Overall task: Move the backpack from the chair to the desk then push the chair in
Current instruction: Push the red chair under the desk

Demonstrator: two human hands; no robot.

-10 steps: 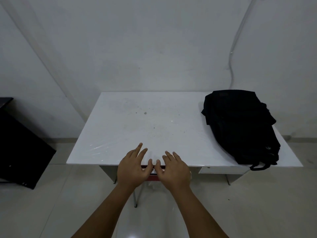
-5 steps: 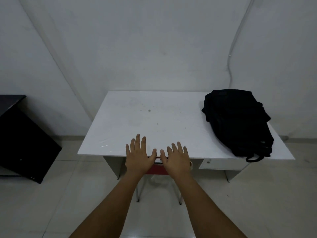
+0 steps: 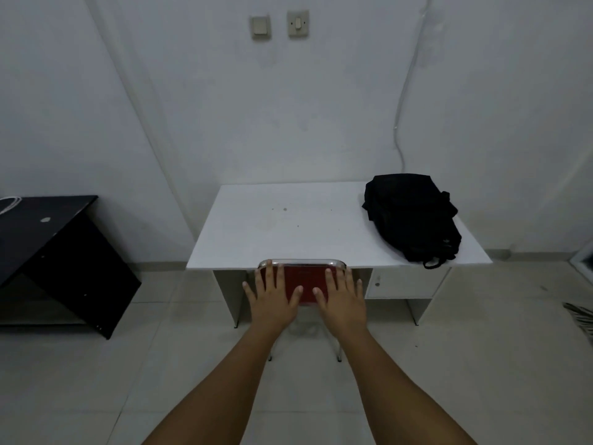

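The view has pulled back since a moment ago: the desk looks farther away, two wall switches (image 3: 279, 24) now show up top, and the hands lie lower, on the chair back instead of at the desk edge.

The chair (image 3: 303, 281) has a red back with a shiny metal rim. It is tucked in at the desk's front edge, at 6 o'clock of the white desk (image 3: 288, 226). The left hand (image 3: 272, 298) and right hand (image 3: 341, 300) lie flat on the red back, fingers spread apart, not gripping anything.

The black backpack (image 3: 412, 216) lies on the desk at 3 o'clock, one strap hanging over the front edge.

To finish well, I think both hands should push evenly and straight, so the chair does not turn or bump the desk. A black table (image 3: 48, 232) stands well apart at 9 o'clock.
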